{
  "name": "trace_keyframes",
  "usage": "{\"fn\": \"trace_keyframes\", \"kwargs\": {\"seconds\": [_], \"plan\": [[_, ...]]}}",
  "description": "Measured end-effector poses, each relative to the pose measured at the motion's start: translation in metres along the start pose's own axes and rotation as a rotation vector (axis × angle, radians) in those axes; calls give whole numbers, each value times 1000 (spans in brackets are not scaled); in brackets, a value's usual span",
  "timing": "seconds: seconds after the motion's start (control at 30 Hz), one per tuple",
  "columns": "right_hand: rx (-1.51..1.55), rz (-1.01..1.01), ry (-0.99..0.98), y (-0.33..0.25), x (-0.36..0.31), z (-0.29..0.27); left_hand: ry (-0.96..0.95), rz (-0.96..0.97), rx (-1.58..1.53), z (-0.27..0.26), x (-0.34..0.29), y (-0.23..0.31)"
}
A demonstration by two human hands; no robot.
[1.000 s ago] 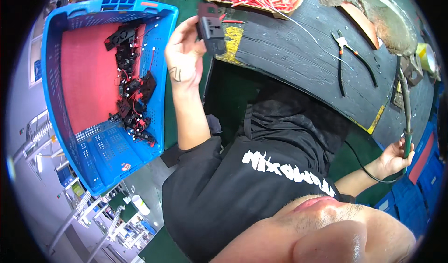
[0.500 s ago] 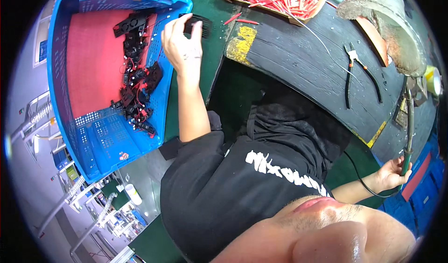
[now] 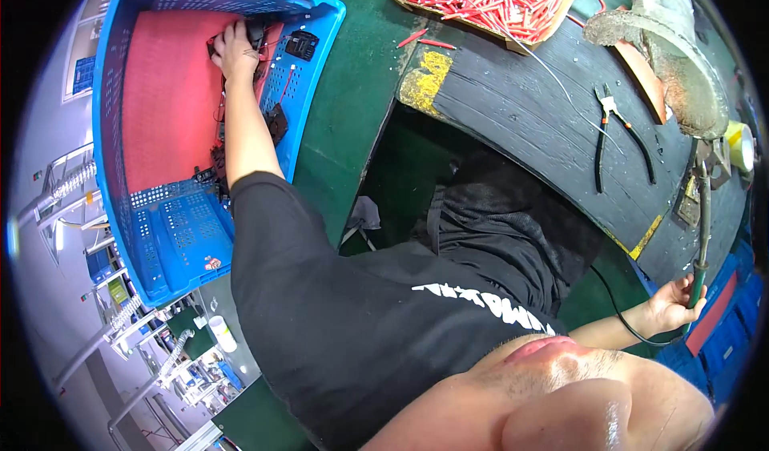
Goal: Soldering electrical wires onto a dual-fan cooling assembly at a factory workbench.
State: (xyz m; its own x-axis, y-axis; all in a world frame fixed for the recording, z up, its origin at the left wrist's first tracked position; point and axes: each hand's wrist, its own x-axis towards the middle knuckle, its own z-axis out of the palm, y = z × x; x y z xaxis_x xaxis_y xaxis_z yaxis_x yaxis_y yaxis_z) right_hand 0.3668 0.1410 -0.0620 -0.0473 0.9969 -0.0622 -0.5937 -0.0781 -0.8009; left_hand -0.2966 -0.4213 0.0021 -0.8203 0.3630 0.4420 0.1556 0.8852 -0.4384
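My left hand (image 3: 237,57) reaches into the blue crate (image 3: 172,247), its fingers bent down over dark parts near the far end. What those fingers hold is partly hidden. Black parts with thin red wires (image 3: 275,122) lie along the crate's right side, partly behind my forearm. A black squarish part (image 3: 301,45) rests against the crate's right wall. At the far right, my right hand (image 3: 674,303) grips the green handle of a soldering iron (image 3: 700,271), whose metal shaft points up toward the bench.
A cardboard tray (image 3: 525,46) of red sleeved pieces stands on the dark bench (image 3: 513,98), with two loose red pieces (image 3: 437,44) beside it. Black-handled pliers (image 3: 609,130) lie farther right. A dusty funnel-shaped hood (image 3: 689,66) and a yellow tape roll (image 3: 741,145) are nearby.
My left hand has moved left from the crate's rim into the crate, over the dark parts. The black part by the right wall now shows. My right hand keeps the soldering iron almost still.
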Motion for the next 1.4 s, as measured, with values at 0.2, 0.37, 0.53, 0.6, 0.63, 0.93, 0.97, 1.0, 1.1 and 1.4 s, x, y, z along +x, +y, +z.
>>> {"fn": "trace_keyframes", "kwargs": {"seconds": [0.2, 0.37, 0.53, 0.6, 0.63, 0.93, 0.97, 1.0, 1.1, 1.4], "plan": [[13, -15, 3, -7, -5, -5, -144, 39, 187, -23, 22, 3], [23, -8, -11, -9, -1, -4, -133, -364, -371, -77, 21, -15], [46, 21, 1, 2, 11, -10, -472, -333, -1922, -170, -46, 61], [19, 21, -29, -1, 8, -5, -570, -71, -2312, -169, -71, 117], [23, 42, -15, 0, 8, -4, -605, 55, -2369, -186, -79, 147], [35, 30, 51, -12, -22, 4, -660, 342, -2639, -245, -99, 338], [37, 10, 43, -17, -27, 2, -676, 366, -2605, -247, -99, 351], [30, -23, 73, -21, -32, -1, -714, 402, -2621, -249, -97, 362], [74, -41, 58, -28, -39, -18, -747, 508, -2558, -256, -91, 381], [61, -52, 125, -26, -31, -22, -640, 675, -2059, -245, -83, 394]]}}
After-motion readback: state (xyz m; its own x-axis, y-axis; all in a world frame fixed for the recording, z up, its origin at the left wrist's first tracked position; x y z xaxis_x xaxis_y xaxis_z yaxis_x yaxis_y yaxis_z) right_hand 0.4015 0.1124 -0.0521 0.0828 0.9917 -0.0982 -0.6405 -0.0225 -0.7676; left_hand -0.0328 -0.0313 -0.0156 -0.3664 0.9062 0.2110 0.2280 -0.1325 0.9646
